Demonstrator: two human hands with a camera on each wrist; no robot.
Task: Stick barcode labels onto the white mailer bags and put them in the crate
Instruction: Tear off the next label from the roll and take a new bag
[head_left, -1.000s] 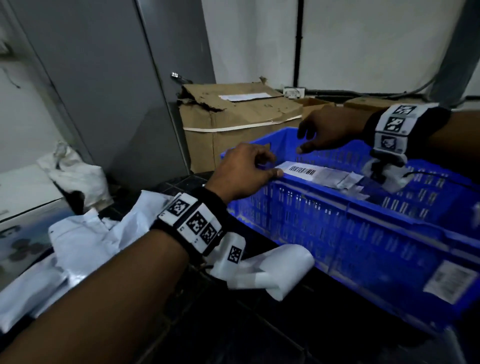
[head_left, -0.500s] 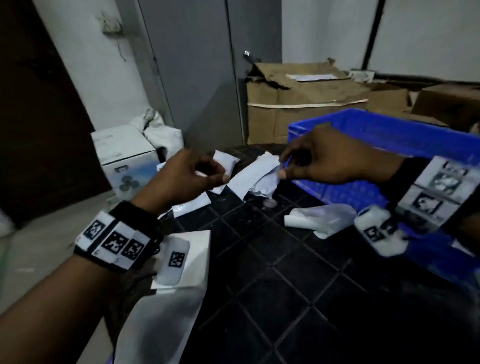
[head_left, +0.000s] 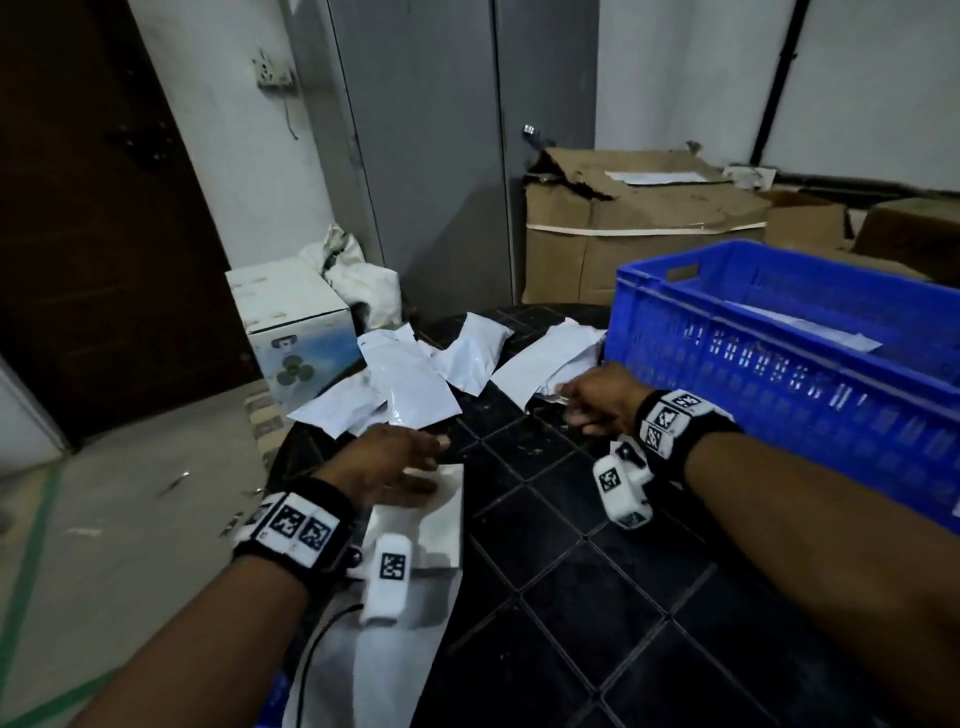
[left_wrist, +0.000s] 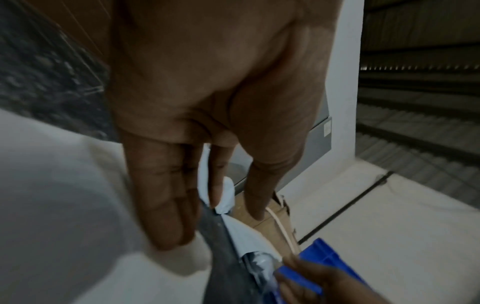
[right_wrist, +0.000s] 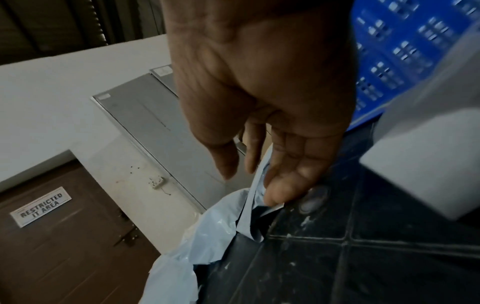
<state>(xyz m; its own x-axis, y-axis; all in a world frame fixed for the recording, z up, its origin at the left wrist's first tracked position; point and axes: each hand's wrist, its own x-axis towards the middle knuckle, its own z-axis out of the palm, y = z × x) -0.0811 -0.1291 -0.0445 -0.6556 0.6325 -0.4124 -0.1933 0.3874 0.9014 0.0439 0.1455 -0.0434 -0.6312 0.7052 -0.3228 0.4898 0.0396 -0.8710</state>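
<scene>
From the head camera I see my left hand (head_left: 387, 465) lying flat, fingers out straight, on a white mailer bag (head_left: 431, 525) at the near left edge of the black tiled table (head_left: 597, 587). That bag overhangs the table's near left edge. My right hand (head_left: 602, 400) reaches to the loose pile of mailer bags (head_left: 415, 384) at the far side; its fingertips are hidden here. The blue crate (head_left: 779, 364) stands at the right, touching the pile's right end, with white sheets inside. Between my hands the tiles lie bare. Behind are torn cardboard boxes (head_left: 623, 228), a grey cabinet (head_left: 426, 145) and a white fan carton (head_left: 291, 322) on the floor at the left.

The left wrist camera shows what the head view cannot: the palm of my left hand (left_wrist: 207, 92), with fingers (left_wrist: 161, 195) extended and close together, tips pressing the mailer bag (left_wrist: 64, 205). Nothing is gripped. The table edge runs just right of the fingertips, and the crate's corner (left_wrist: 319, 259) shows near my other hand.

The right wrist camera shows my right hand (right_wrist: 265, 92) with fingers loosely bent, the tips touching the crumpled edge of a mailer bag (right_wrist: 207, 230) in the pile; I cannot tell whether they actually pinch it. The crate wall (right_wrist: 405, 51) stands just right of the hand. A "RESTRICTED IT AREA" sign (right_wrist: 41, 206) hangs on the brown door.
</scene>
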